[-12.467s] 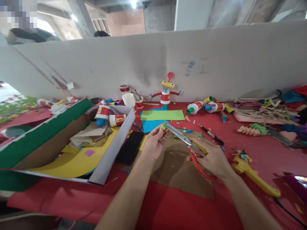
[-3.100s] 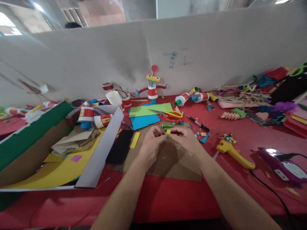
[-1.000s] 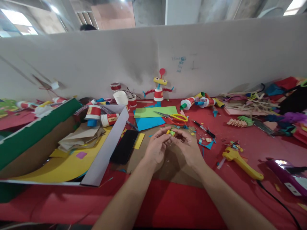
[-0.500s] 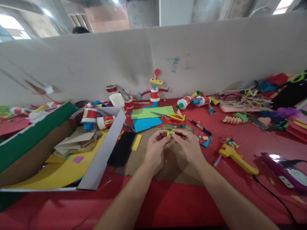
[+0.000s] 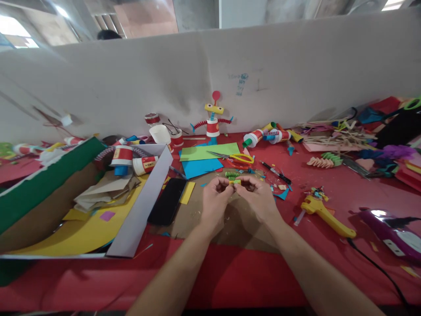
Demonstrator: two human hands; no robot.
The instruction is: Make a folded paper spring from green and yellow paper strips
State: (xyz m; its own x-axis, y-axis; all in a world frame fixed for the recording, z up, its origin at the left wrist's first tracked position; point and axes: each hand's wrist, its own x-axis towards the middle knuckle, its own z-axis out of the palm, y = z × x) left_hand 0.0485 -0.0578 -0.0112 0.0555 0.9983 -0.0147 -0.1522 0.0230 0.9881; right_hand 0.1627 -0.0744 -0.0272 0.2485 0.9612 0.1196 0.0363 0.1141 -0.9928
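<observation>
Both hands meet over a piece of brown cardboard [image 5: 243,228]. A small yellow and green paper piece [image 5: 234,181] is pinched between my left hand [image 5: 215,199] and my right hand [image 5: 256,197], with the fingertips close together. My fingers cover part of it, so its full shape is hidden. Just beyond the fingertips lies a green folded-paper spring [image 5: 232,175]; I cannot tell whether it joins the held piece. Yellow-handled scissors [image 5: 241,158] rest farther back on a green paper sheet [image 5: 197,153], which overlaps a blue sheet [image 5: 200,168].
A paper-cup robot figure [image 5: 212,127] stands by the white partition. Left are a black phone [image 5: 167,202] and an open box [image 5: 131,224] holding papers and cups. A yellow glue gun [image 5: 325,217], a pen [image 5: 275,172] and a purple device [image 5: 391,232] with a cord lie right.
The hands stay together in nearly the same place, with the held piece turned slightly between the fingertips. More of the green spring shows beyond them. The whole view has shifted a little.
</observation>
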